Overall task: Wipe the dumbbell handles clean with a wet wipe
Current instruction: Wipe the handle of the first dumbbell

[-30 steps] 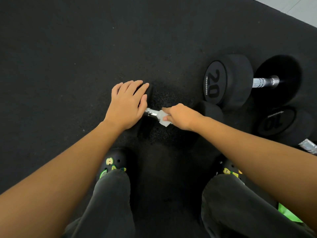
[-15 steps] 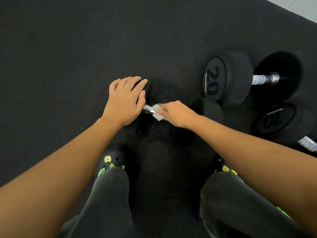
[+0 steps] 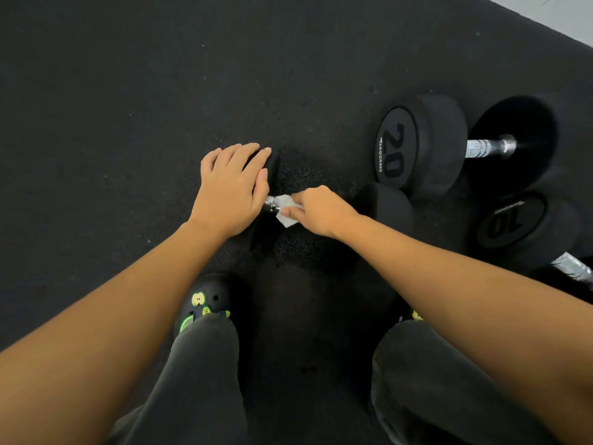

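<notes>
The left hand (image 3: 229, 192) rests on a dumbbell's (image 3: 383, 202) end while the right hand (image 3: 321, 211) wraps a white wipe (image 3: 284, 208) round its handle (image 3: 270, 202).

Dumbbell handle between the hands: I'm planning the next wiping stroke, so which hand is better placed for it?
Right. The right hand grips the wet wipe against the dumbbell handle, while the left hand rests flat on the dumbbell's end weight, probably steadying it, and holds no wipe.

Gym weights area. Black speckled rubber flooring (image 3: 128, 91) fills nearly the whole frame. At right lie a dumbbell marked 20 (image 3: 426, 146) and a dumbbell marked 10 (image 3: 513, 224), both with round black heads and knurled steel handles. A pale floor (image 3: 564, 14) edges the upper right corner.
</notes>
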Motion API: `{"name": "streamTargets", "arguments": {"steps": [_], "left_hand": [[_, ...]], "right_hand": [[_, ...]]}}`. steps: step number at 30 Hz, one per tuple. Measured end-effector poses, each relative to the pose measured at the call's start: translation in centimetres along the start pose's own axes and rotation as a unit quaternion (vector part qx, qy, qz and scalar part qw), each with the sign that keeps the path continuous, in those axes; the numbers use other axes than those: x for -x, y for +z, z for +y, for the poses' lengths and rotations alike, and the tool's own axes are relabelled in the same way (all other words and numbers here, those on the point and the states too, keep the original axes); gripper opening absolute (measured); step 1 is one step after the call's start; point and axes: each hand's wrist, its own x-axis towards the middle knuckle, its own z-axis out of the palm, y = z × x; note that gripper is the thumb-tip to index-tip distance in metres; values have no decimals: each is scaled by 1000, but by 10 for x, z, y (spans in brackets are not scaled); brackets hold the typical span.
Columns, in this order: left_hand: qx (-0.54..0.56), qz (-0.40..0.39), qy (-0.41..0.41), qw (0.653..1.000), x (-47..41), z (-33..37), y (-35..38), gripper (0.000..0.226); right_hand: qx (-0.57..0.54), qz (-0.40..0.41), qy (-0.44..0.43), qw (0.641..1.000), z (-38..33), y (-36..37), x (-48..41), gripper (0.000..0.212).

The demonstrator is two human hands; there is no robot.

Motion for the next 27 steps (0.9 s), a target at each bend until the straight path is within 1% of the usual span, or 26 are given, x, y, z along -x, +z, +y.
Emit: {"name": "streamTargets", "arguments": {"steps": [2, 4, 6, 9, 12, 14, 15, 20, 24, 27], "left_hand": [[-4, -2, 0, 1000, 0, -1, 0, 46], [-7, -3, 1, 1000, 0, -1, -1, 46], [-6, -2, 4, 1000, 0, -2, -1, 46], [-3, -6, 13, 1000, 0, -4, -2, 46], [-1, -7, 18, 1000, 1, -5, -2, 46], [0, -9, 17, 1000, 1, -5, -3, 46], [0, -10, 18, 1000, 1, -5, -3, 46], [0, -15, 24, 1000, 1, -6, -5, 47], [4, -24, 26, 999, 1, -7, -7, 48], [4, -22, 27, 999, 1, -7, -7, 48]], "right_hand": [[-37, 3, 5, 999, 1, -1, -3, 39], [-75, 17, 19, 997, 5, -1, -7, 48], [-89, 27, 32, 995, 7, -3, -9, 52], [-89, -2, 38, 995, 8, -6, -7, 50], [-32, -63, 14, 997, 7, -6, -1, 37], [27, -79, 3, 996, 5, -7, 2, 43], [38, -84, 0, 996, 5, -8, 2, 44], [37, -117, -17, 992, 12, -21, -7, 42], [81, -141, -20, 986, 19, -31, -4, 36], [118, -173, -1, 978, 25, -39, -2, 31]]}}
